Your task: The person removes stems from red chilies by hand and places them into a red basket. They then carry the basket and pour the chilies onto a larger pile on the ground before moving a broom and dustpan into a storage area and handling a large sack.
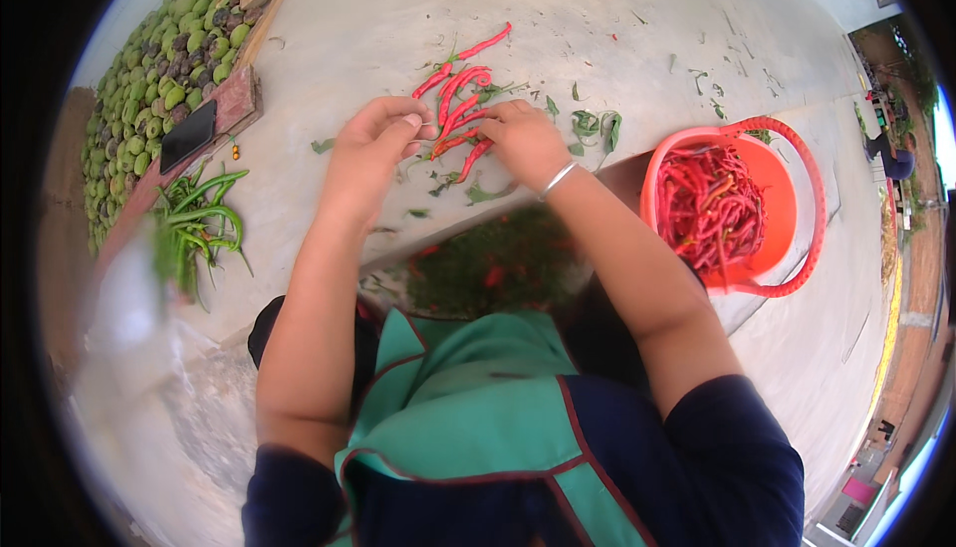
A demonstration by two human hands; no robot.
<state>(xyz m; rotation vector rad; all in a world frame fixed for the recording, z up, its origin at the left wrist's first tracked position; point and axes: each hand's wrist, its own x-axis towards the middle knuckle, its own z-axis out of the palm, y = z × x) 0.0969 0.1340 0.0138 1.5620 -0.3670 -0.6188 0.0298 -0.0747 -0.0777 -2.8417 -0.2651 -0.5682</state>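
Past the ledge's edge [239, 101] and the green chillies [212, 217], the concrete [299, 89] gives my left hand [370, 144] room; thumb and forefinger almost meet, on what I can't tell. Red chillies [462, 85] lie between it and my right hand [523, 144], curled downward, grip hidden; rightward stands the bucket [783, 211].

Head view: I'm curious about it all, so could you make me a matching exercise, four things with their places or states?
1. Loose red chillies
2. Red bucket
3. Green chillies
4. Silvery bracelet

A. Left of the left forearm
B. Round the right wrist
C. Near the fingers of left hand and right hand
D. Holding a red heap

Pairs: 1-C, 2-D, 3-A, 4-B
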